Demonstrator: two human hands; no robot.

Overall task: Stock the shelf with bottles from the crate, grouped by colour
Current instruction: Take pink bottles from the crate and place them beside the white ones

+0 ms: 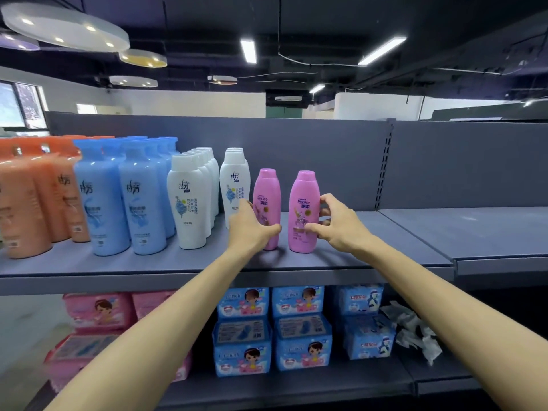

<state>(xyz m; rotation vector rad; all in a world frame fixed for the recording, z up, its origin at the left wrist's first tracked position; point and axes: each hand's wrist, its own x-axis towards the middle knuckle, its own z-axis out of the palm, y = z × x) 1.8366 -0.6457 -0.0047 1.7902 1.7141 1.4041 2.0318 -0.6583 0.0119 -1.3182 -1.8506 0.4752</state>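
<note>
Two pink bottles stand upright on the grey top shelf (385,241). My left hand (250,229) grips the left pink bottle (267,191) low down, thumb across its front. My right hand (335,223) grips the right pink bottle (304,200) from its right side, thumb on the label. To the left stand rows of white bottles (189,203), blue bottles (118,197) and orange bottles (29,203), each colour grouped together. The crate is out of view.
To the right of the pink bottles the top shelf is bare, up to a slotted upright (384,173) in the back panel. The lower shelf holds pink packs (98,310), blue packs (299,321) and crumpled plastic wrap (415,330).
</note>
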